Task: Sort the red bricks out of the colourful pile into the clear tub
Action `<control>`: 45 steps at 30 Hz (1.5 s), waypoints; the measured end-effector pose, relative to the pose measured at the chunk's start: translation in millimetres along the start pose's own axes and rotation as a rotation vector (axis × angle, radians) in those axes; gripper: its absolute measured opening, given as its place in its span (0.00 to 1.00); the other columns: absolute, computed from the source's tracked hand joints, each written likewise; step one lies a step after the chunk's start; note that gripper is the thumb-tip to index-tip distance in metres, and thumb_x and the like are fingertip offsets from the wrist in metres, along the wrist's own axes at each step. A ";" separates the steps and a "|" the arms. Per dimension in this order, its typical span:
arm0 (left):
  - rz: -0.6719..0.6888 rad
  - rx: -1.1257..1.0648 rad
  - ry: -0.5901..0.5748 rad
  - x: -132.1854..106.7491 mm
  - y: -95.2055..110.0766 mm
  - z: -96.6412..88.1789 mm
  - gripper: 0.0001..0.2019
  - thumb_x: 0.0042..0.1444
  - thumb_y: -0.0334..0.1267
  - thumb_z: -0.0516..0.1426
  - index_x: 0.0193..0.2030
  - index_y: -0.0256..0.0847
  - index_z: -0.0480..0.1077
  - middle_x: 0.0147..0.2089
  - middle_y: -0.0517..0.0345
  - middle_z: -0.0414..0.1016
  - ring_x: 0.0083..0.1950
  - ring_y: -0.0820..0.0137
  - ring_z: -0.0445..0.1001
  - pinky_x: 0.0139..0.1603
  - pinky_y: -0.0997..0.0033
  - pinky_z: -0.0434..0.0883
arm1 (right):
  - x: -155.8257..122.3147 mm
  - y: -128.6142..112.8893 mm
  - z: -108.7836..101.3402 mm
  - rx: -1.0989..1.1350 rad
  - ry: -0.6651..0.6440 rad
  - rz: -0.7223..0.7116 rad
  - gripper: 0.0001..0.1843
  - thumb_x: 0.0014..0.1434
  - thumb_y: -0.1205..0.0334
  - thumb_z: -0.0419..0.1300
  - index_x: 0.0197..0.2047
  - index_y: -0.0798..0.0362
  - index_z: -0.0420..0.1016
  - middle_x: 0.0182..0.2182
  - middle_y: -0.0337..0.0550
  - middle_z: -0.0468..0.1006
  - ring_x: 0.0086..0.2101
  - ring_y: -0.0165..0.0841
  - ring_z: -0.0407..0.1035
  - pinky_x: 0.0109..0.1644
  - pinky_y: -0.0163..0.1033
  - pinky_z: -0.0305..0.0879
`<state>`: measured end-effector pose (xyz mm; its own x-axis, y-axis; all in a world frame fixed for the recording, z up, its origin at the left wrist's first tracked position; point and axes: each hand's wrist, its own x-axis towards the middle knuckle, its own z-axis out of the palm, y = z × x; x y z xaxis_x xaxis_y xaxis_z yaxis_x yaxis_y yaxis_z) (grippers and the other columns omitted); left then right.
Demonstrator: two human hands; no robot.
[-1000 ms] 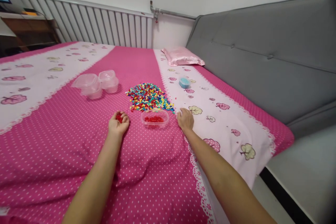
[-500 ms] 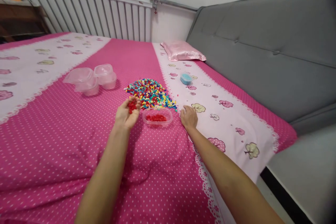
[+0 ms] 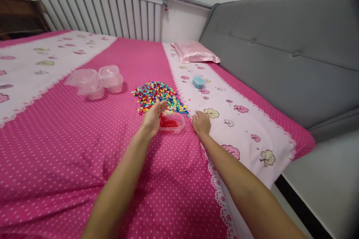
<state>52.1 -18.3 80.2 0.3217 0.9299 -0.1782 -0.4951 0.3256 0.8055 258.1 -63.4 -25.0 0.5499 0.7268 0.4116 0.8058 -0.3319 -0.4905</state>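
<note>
My left hand (image 3: 153, 117) is tipped on its side at the left end of a clear plastic container (image 3: 181, 124), its fingers stretched out and the palm turned towards the container. Small red pieces (image 3: 169, 121) lie in the container, partly blurred beside the palm. Right behind is a heap of small multicoloured pieces (image 3: 158, 93), spread on the bedspread. My right hand (image 3: 201, 122) rests on the bedspread to the right of the container, back upward, fingers curled in; what is under them, if anything, is hidden.
Several clear lidded containers (image 3: 89, 82) stand in stacks at the left. Beyond my right hand sits a small tub of blue pieces (image 3: 199, 81). A pink pillow (image 3: 195, 52) lies at the back, near the grey padded headboard (image 3: 280, 41). One stray piece (image 3: 189, 99) lies right of the heap.
My left hand has moved right to the container and turned from palm up, with red pieces in it, onto its side. My right hand has stayed in place.
</note>
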 end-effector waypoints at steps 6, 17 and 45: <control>-0.024 0.065 -0.066 -0.4 6.9 10.4 0.21 0.66 0.41 0.47 0.33 0.34 0.78 0.40 0.50 0.79 0.53 0.66 0.73 0.61 0.69 0.59 | 0.3 -0.6 -0.5 -0.005 -0.005 -0.005 0.21 0.62 0.62 0.47 0.53 0.59 0.73 0.51 0.52 0.74 0.51 0.42 0.62 0.58 0.44 0.54; 0.049 -0.025 -0.160 14.7 37.3 -34.8 0.27 0.66 0.52 0.43 0.43 0.31 0.75 0.38 0.42 0.80 0.41 0.64 0.78 0.44 0.69 0.72 | -3.0 -9.4 -2.7 -0.147 -0.092 -0.227 0.26 0.65 0.56 0.47 0.63 0.57 0.61 0.60 0.52 0.67 0.57 0.42 0.59 0.60 0.45 0.54; 0.543 1.281 0.107 55.3 -14.0 -118.4 0.23 0.48 0.32 0.60 0.54 0.34 0.70 0.58 0.39 0.72 0.62 0.49 0.65 0.65 0.50 0.56 | -22.5 -22.2 -5.4 0.642 -0.169 -0.415 0.34 0.61 0.40 0.49 0.62 0.53 0.62 0.56 0.51 0.71 0.53 0.43 0.68 0.55 0.48 0.66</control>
<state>-18.7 48.7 -7.8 0.2390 0.9154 0.3239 0.5564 -0.4025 0.7269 229.0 -75.7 -19.2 0.1490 0.8141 0.5613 0.6248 0.3624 -0.6916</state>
